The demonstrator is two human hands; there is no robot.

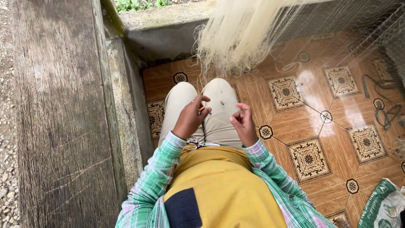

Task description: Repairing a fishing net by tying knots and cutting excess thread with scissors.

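Observation:
I sit with beige trousers [219,122] stretched out over a patterned tile floor. My left hand [192,118] is raised above my lap and pinches a small yellowish tool [201,109] between the fingertips. My right hand [244,123] is beside it, fingers curled on thin net thread. A pale fishing net [240,33] hangs bunched from above and drapes down toward my knees. A pair of scissors [198,143] lies on my lap against the yellow shirt.
A weathered wooden beam [63,114] runs along my left, with a concrete wall [168,25] behind the net. Brown ornamented tiles [308,122] spread to the right. Dark cord [382,105] lies at far right, and a printed white-green sack [384,209] at the lower right corner.

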